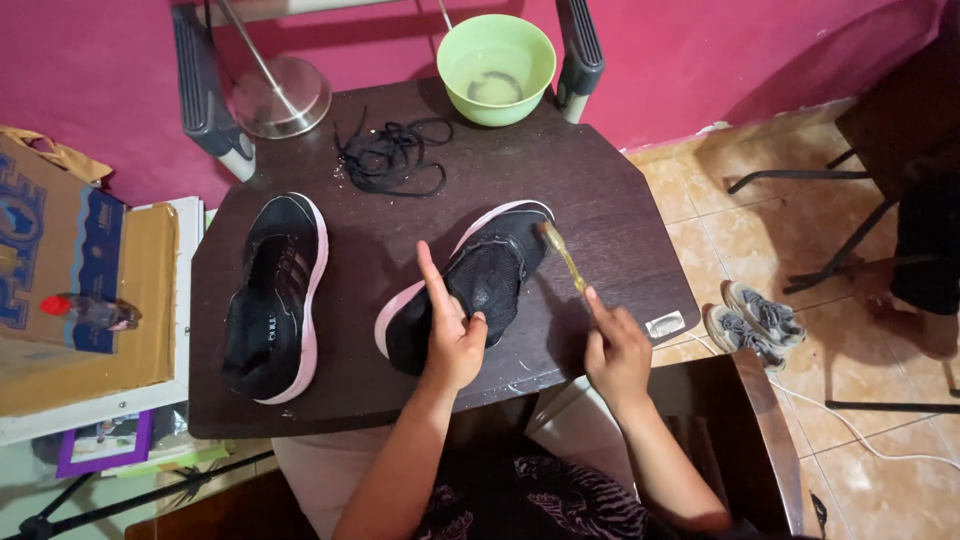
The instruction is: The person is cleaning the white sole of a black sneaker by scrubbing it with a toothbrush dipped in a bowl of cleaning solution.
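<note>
While the left hand [452, 335] grips the near side of a black shoe [470, 285], its fingers are curled into the shoe's opening and the forefinger sticks up straight. Forearm runs up from the lower edge of view. Right hand [617, 350] sits just right of the shoe, fingers closed narrow around the handle of a yellowish brush [563, 258], bristle end touching the shoe's toe.

Green bowl [496, 67] at the far edge of the dark worktop [610, 230]: holds cloudy liquid, with a dark ring-shaped thing lying at the bottom; cannot tell what it is.

Held shoe lies tilted on its side at centre of the worktop, pink-white sole to the left, long axis diagonal, toe pointing far right, heel near left. Second black shoe [275, 295] stands apart to the left, long axis nearly front to back. Loose black laces [392, 155] lie between the shoes and the bowl.
</note>
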